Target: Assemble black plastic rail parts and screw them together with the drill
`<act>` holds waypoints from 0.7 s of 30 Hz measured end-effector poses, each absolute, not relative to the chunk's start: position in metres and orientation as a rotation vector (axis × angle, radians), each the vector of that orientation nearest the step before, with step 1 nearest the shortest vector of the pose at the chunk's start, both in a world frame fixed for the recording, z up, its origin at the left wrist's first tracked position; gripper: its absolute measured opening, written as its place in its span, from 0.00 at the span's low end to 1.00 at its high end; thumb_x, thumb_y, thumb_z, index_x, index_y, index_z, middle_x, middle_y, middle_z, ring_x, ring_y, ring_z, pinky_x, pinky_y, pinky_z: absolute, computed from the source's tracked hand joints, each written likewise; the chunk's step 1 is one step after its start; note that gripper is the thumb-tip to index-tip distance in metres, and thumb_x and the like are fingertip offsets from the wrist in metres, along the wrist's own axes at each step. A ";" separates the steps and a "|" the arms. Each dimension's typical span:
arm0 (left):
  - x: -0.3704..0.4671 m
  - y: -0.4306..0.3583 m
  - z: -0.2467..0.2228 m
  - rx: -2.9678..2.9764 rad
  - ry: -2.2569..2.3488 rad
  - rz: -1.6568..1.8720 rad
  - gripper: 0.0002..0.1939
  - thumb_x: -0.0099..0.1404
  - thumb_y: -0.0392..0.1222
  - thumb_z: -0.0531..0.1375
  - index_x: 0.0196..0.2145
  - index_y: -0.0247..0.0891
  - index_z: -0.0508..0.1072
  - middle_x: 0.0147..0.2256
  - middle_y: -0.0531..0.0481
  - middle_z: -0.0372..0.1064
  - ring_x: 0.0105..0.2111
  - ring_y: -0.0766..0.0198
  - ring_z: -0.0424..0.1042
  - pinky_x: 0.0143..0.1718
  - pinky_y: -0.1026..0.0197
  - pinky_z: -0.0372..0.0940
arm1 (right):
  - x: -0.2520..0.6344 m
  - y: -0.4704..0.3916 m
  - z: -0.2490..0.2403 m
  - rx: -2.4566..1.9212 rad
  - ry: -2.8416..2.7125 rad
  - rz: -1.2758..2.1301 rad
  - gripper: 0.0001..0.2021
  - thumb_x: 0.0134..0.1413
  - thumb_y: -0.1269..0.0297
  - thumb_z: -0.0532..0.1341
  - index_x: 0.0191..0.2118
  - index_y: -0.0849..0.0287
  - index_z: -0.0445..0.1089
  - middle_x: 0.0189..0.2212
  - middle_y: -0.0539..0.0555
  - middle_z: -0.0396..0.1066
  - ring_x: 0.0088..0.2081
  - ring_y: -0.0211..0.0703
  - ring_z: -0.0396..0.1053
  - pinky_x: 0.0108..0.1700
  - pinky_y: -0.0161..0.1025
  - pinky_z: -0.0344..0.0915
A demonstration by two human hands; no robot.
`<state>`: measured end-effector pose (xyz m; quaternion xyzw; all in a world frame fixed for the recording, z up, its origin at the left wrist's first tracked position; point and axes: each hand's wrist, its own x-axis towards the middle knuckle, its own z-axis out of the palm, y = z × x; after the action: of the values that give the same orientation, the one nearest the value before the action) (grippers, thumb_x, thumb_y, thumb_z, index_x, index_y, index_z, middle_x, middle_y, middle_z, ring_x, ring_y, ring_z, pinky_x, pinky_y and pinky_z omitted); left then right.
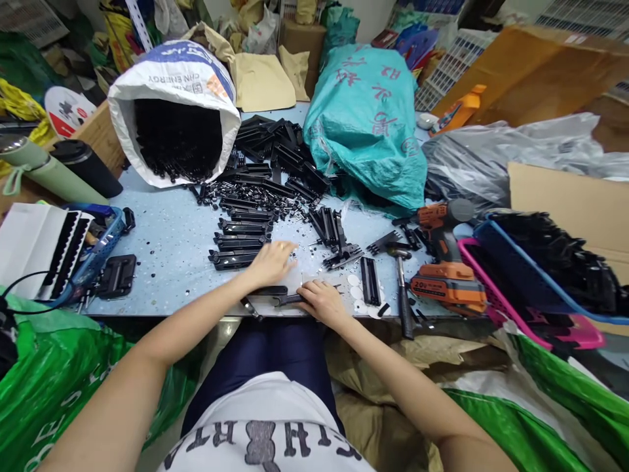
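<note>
My left hand (273, 263) is over the table beside a row of long black plastic parts (236, 259). Its fingers are stretched out and apart, with nothing visible in them. Near the front edge my right hand (322, 301) is closed on a black fork-ended plastic piece (291, 299), whose forked end points left. Another long black part (268, 290) lies just left of that piece, below my left wrist. A small dark metallic item (252, 309) sits at the table edge. My right fingers cover part of the held piece.
A hammer (403, 295) and an orange cordless drill (445, 262) are on the right. Small screws and pins (255, 196) lie behind the row. A white sack (171, 111) of black parts, a teal sack (368, 124), and blue (531, 269) and pink baskets (535, 334) surround the workspace.
</note>
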<state>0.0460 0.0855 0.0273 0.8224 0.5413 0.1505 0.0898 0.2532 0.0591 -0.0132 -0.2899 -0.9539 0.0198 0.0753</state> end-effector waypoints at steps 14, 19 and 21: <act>0.037 0.218 0.029 2.330 2.017 0.446 0.11 0.63 0.32 0.51 0.39 0.30 0.70 0.40 0.37 0.67 0.43 0.54 0.66 0.44 0.55 0.59 | 0.213 0.208 0.018 -1.378 -2.694 -0.078 0.15 0.62 0.69 0.46 0.47 0.65 0.66 0.43 0.63 0.68 0.45 0.50 0.61 0.43 0.42 0.55; -0.001 0.137 0.042 2.093 1.964 1.053 0.07 0.63 0.38 0.54 0.36 0.36 0.71 0.38 0.46 0.71 0.40 0.61 0.70 0.43 0.59 0.64 | 0.181 0.242 0.013 -1.548 -2.684 -0.035 0.14 0.57 0.75 0.47 0.43 0.70 0.66 0.39 0.68 0.69 0.45 0.53 0.62 0.45 0.44 0.53; -0.019 0.095 0.038 1.958 1.934 1.234 0.08 0.64 0.41 0.55 0.36 0.36 0.72 0.37 0.48 0.73 0.38 0.62 0.71 0.43 0.60 0.65 | 0.182 0.231 0.012 -1.554 -2.617 0.026 0.14 0.57 0.73 0.48 0.45 0.69 0.66 0.41 0.67 0.67 0.43 0.52 0.63 0.44 0.43 0.55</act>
<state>-0.0191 0.0950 0.0375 0.6480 0.6398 0.4083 0.0628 0.1825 0.2308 0.0122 -0.5099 -0.8588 0.0084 0.0489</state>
